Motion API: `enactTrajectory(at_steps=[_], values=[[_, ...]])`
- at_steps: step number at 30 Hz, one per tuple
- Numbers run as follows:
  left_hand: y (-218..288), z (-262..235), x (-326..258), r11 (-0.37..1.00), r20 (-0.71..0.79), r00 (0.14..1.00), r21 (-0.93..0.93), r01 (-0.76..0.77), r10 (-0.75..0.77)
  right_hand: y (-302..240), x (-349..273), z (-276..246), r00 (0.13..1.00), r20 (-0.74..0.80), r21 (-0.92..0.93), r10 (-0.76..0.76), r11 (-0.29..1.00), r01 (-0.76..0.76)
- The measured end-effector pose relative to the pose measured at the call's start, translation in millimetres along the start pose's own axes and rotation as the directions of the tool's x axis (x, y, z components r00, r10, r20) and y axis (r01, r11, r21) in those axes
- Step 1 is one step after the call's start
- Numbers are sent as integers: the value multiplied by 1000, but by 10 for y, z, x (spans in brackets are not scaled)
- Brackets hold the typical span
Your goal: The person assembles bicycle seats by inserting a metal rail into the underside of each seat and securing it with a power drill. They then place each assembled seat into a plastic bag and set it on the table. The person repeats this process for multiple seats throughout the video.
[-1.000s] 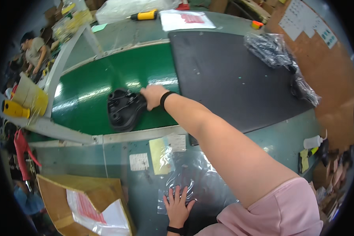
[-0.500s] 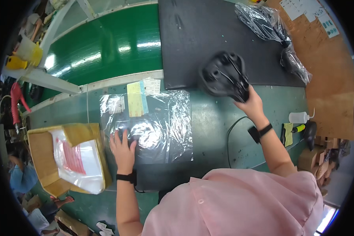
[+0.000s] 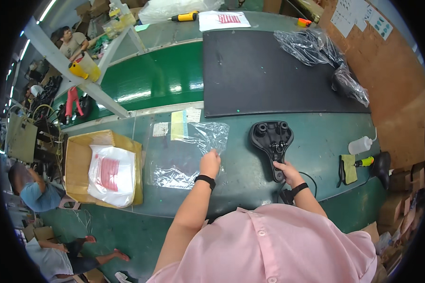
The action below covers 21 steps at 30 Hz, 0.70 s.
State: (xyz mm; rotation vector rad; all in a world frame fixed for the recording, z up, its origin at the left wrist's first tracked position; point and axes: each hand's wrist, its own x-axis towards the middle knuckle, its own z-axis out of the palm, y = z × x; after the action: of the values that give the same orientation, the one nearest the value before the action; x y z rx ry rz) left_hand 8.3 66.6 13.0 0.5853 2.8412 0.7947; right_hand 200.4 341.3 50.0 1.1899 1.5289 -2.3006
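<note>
A black bicycle saddle (image 3: 272, 140) is turned underside up, showing its rails and two round springs or bumpers at the wide end. Its narrow nose points toward me, and my right hand (image 3: 289, 172) grips it there. To the left, a clear plastic bag (image 3: 174, 160) lies flat on the green table. My left hand (image 3: 210, 163) is closed at the bag's right side, fingers curled on the film. Under the bag's far edge or on it are a yellow slip (image 3: 178, 126) and white printed labels (image 3: 160, 129).
A cardboard box (image 3: 138, 181) holding white printed plastic bags stands left. Beyond lies a black mat (image 3: 241, 70) with plastic-wrapped black parts (image 3: 311, 49). A white squeeze bottle (image 3: 360, 145), a cloth (image 3: 349, 170) and another black saddle (image 3: 381, 170) are at right. Other people sit at far left.
The saddle has come down from above the mat's edge toward me, its nose now facing me. My left hand has moved right, from lying spread on the bag to closing at its right side.
</note>
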Motion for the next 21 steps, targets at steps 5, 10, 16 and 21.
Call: enactTrajectory(at_steps=[5, 10, 16, 21], values=[[83, -607, -186, 618, 214, 934, -703, 351, -287, -70, -208, 140, 980, 183, 173, -79, 984, 47], [132, -742, -430, 514, 289, 944, -793, 328, -157, -49, -300, 958, 901, 421, 263, -104, 965, -12], [3, -643, -606, 85, 271, 944, -953, 290, -190, 34, 37, 1668, 881, 468, 133, -66, 991, 4], [-775, -1079, -971, -341, 179, 910, -939, 44, -374, 231, 260, 1438, 943, 290, -95, -164, 975, 199]])
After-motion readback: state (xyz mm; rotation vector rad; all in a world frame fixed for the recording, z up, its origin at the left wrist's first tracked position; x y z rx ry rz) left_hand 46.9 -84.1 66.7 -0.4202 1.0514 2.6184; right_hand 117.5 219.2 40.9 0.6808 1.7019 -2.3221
